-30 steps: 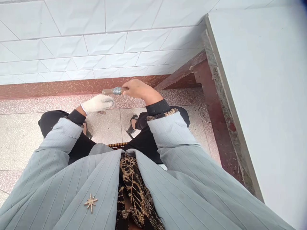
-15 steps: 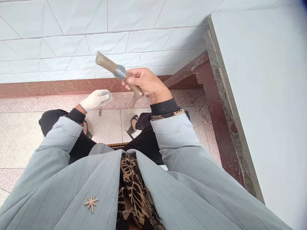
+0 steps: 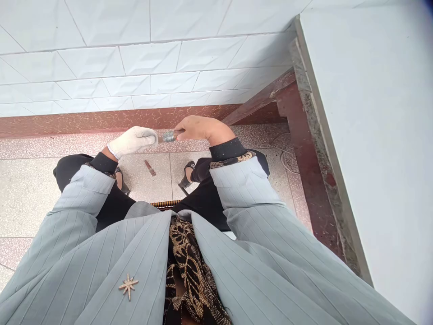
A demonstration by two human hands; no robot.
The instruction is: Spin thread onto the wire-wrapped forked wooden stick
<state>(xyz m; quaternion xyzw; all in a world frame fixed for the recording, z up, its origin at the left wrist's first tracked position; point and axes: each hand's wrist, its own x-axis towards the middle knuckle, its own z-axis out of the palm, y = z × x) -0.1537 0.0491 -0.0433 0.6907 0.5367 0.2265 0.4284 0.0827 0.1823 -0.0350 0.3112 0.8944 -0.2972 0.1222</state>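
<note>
My bare right hand [image 3: 199, 128] is closed round a brown stick-like tool [image 3: 170, 135] that has grey wire wound round it. It lies level, pointing left. Its far end disappears behind my left hand [image 3: 133, 140], which wears a white glove and has its fingers curled shut. Whether the glove grips that end is hidden. Both hands hover above the floor between my knees. Below the hands, a short reddish-brown metal piece [image 3: 149, 168] lies flat on a floor tile, touching neither hand.
White wall tiles [image 3: 152, 58] with a red-brown skirting [image 3: 84, 121] run close in front. A white slab with a rough edge [image 3: 314, 135] rises on the right. A thin wire [image 3: 284, 155] loops on the speckled floor. My sandalled foot [image 3: 186, 177] rests nearby.
The right hand swung the tool up, then brought it down level against the glove. The metal piece that stood under the gloved hand now lies loose on the tile.
</note>
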